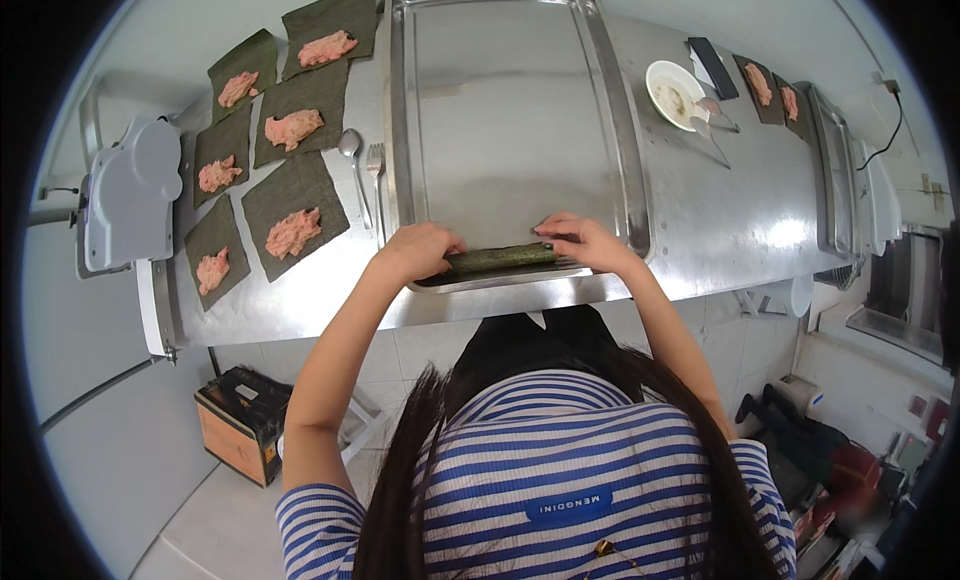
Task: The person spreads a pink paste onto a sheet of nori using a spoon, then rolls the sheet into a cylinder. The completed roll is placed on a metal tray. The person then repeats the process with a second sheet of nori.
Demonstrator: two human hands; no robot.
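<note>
A dark green seaweed roll (497, 260) lies along the near edge inside a large steel tray (625, 120). My left hand (425, 251) curls its fingers onto the roll's left end. At the other end, my right hand (583, 242) has its fingers apart, with fingertips touching or just above the roll. Left of the tray are a spoon (350, 148), a fork (376, 165) and several seaweed sheets (331, 208), each carrying a lump of pink paste (292, 232).
Rightward on the steel table (700, 230) are a white bowl (663, 85) with utensils, a black flat object (712, 68), more topped sheets (760, 90) and stacked trays (830, 170). Grey appliances (130, 195) flank the table. Another person (825, 460) appears at lower right, beyond my arm.
</note>
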